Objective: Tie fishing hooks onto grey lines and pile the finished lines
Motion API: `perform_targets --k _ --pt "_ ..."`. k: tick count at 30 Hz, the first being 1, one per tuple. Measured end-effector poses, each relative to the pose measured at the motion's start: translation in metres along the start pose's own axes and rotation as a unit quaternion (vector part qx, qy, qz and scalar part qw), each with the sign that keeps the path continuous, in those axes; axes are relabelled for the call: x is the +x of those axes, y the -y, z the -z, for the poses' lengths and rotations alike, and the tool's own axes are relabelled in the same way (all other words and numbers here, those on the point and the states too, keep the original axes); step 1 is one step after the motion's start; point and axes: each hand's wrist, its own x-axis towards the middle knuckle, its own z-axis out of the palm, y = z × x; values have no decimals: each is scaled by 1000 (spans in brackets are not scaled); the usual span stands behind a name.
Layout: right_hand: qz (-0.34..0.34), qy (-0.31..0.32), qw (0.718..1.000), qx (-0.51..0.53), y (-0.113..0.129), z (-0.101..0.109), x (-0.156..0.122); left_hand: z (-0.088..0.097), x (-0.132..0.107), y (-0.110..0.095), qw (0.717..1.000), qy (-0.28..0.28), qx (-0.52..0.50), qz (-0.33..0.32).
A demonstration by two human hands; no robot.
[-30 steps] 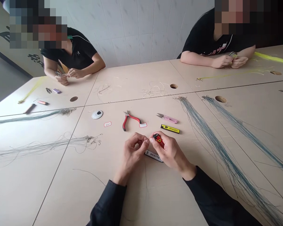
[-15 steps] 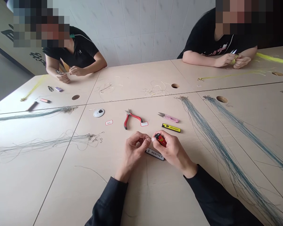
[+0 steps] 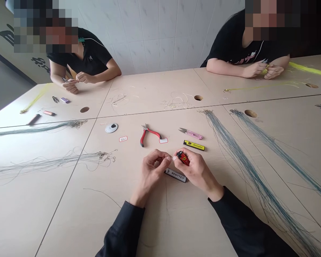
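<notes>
Your right hand [image 3: 196, 174] is closed on a red Ferrari key tag [image 3: 183, 158], its long axis slanting up and left toward your left hand [image 3: 153, 172]. That hand's pinched fingertips [image 3: 167, 157] sit just beside the tag's upper end, gripping something too small to make out. Just below, a flat black-and-silver Bentley tag [image 3: 176, 175] lies on the pale wooden desk [image 3: 69, 214]; farther on rest red-handled pliers [image 3: 146, 136].

The small red Ferrari tag [image 3: 183, 158] is shiny plastic. The red-handled metal pliers [image 3: 149, 135] have smooth, shiny grips. The pale wood table [image 3: 69, 217] is smooth and not shiny.
</notes>
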Motion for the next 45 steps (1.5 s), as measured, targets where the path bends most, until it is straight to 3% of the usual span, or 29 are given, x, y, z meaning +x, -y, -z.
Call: perform_targets --k 8,15,37,45 --pt "-9 -6 999 53 8 4 0 5 -2 -8 997 -71 -5 -26" --pt "-26 18 994 101 10 3 0 -1 -2 -3 999 8 -37 -3" --pt "-37 56 991 119 3 3 0 -1 -1 4 1000 2 -22 -20" --pt "-47 11 994 96 1 3 1 -1 0 6 999 9 -31 -7"
